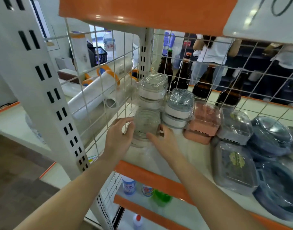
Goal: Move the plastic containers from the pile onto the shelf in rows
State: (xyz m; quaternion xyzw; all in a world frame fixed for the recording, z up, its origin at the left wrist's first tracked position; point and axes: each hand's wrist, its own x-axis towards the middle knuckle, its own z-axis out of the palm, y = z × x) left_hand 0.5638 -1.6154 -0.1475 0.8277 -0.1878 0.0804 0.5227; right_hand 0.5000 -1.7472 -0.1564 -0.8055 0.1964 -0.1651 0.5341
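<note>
A stack of clear round plastic containers (146, 126) stands at the left end of the white shelf (160, 156) with an orange front edge. My left hand (120, 138) curls round its left side and my right hand (162, 140) touches its right side with fingers spread. Behind it stand stacks of clear-lidded white containers (153, 90) and grey-lidded ones (179, 105). To the right sit pink containers (203, 122), grey rectangular ones (233, 166) and dark blue round ones (278, 188).
A white wire grid (109, 97) closes the shelf's left side and back. Brown glass bottles (203, 83) stand behind the grid. Rolls of plastic film (96, 93) lie beyond the left grid. Bottles (129, 186) sit on the lower shelf. People stand in the background.
</note>
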